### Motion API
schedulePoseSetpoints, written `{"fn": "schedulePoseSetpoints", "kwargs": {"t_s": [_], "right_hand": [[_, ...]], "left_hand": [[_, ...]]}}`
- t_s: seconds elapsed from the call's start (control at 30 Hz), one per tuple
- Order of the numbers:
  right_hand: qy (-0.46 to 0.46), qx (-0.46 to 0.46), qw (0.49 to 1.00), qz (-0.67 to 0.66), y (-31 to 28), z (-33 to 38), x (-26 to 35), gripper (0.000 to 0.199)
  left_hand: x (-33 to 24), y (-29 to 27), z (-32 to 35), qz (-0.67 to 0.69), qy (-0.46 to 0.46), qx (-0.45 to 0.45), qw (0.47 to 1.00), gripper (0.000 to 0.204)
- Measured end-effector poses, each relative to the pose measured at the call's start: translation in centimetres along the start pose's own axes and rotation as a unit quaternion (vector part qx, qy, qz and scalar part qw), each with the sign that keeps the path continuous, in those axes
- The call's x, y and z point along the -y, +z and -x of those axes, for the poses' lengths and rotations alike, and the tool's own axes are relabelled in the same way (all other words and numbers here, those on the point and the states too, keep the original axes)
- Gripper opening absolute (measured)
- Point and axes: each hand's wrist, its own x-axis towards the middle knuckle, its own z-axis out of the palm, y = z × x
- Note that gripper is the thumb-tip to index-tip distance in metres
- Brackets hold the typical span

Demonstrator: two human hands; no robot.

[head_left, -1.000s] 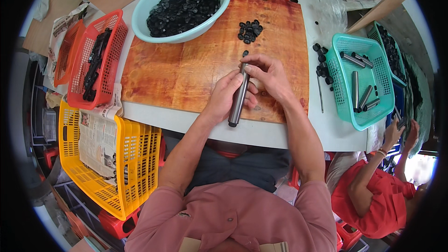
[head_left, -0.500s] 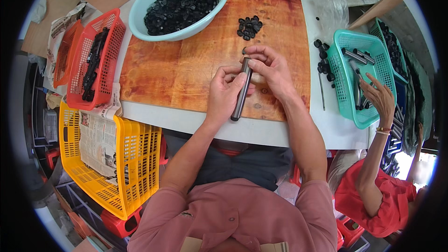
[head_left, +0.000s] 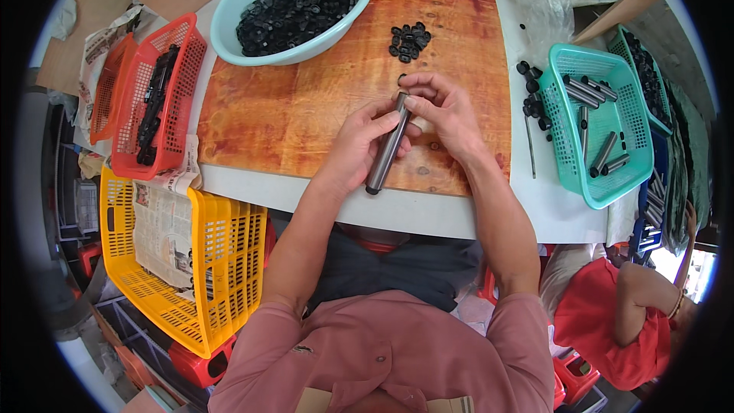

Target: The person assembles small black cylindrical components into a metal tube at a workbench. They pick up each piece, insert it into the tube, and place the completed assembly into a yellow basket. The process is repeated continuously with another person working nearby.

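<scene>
A dark grey metal tube (head_left: pixel 388 151) slants across the front of the wooden board, its near end closed by something black. My left hand (head_left: pixel 358 144) is closed round its middle, thumb along the top. My right hand (head_left: pixel 442 113) pinches the tube's far end with the thumb, its other fingers curled beyond it. By the right fingertips shows a small black cap (head_left: pixel 402 79); whether it is held or lies on the board I cannot tell. Farther off on the board (head_left: pixel 267 118), a cluster of black caps (head_left: pixel 409 42) lies loose.
A pale blue basin (head_left: pixel 223 19) of black pieces stands back left. Red baskets (head_left: pixel 189 76) sit at left and far edge; a yellow crate (head_left: pixel 229 260) is lower left. At right are a green basket (head_left: pixel 566 145) with tubes, loose caps, a thin rod (head_left: pixel 531 149) and a person in red (head_left: pixel 612 313).
My left hand has shifted slightly left on the tube, whose near end has swung a little left. The other person's hand has left the green basket.
</scene>
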Motion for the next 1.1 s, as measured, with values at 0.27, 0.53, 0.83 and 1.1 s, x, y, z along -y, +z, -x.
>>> {"fn": "schedulePoseSetpoints", "kwargs": {"t_s": [0.27, 0.53, 0.83, 1.1], "right_hand": [[0.013, -0.004, 1.0, -0.019, 0.5, -0.1, 0.1, 0.035], [0.01, -0.018, 1.0, -0.004, 0.5, -0.1, -0.2, 0.032], [-0.01, -0.014, 1.0, -0.004, 0.4, -0.2, -0.6, 0.03], [0.009, -0.006, 0.999, -0.039, 0.5, -0.2, -0.5, 0.031]], "left_hand": [[0.1, -0.1, 0.2, 0.008, -0.004, -0.019, 1.0, 0.032], [2.2, 1.1, 0.4, -0.038, 0.153, -0.101, 0.982, 0.018], [2.2, 1.3, 0.0, -0.072, 0.153, -0.121, 0.978, 0.015], [-0.6, 1.1, -0.3, -0.044, 0.013, -0.045, 0.998, 0.021]]}}
